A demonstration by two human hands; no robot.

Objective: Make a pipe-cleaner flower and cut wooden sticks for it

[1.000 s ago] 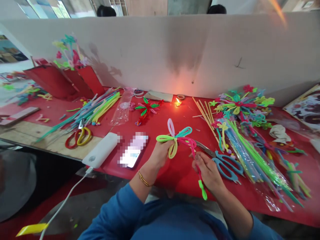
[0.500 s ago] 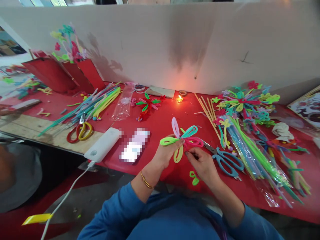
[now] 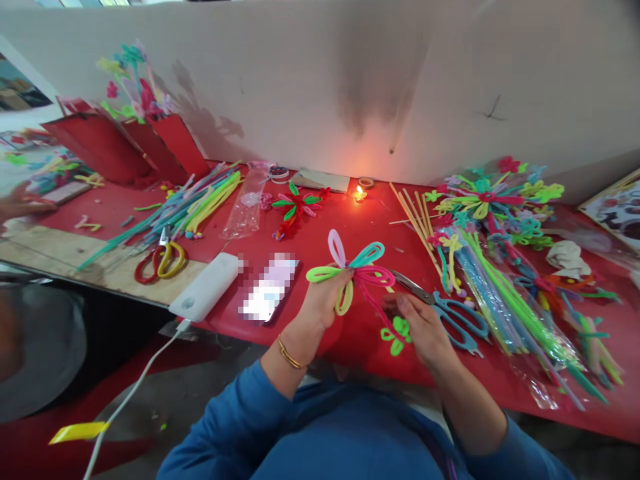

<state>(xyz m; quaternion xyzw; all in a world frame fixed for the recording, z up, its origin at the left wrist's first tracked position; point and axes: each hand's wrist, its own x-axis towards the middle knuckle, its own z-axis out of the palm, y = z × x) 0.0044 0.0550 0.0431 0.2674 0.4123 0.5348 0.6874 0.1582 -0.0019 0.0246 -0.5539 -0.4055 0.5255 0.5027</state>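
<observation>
My left hand (image 3: 320,300) pinches a pipe-cleaner flower (image 3: 369,275) at its middle, its looped petals in lilac, teal, pink, yellow and green. A twisted pink stem (image 3: 374,299) slants down from it to a small green looped flower (image 3: 397,335). Close beside that stem and the green loops is my right hand (image 3: 425,330), thumb and fingers drawn together; what lies between them is hidden. Blue-handled scissors (image 3: 457,323) lie just past my right hand on the red table (image 3: 330,223).
A small flame (image 3: 359,193) burns near the wall. Wooden sticks (image 3: 417,220), bagged pipe cleaners (image 3: 500,300) and finished flowers (image 3: 485,200) lie right. Left are a phone (image 3: 270,290), white power bank (image 3: 205,288), red-and-yellow scissors (image 3: 160,260) and another person's hand (image 3: 23,202).
The looped flower has shifted left and slightly up with my left hand. My right hand has moved right, and the pink stem and green loops now show between the hands.
</observation>
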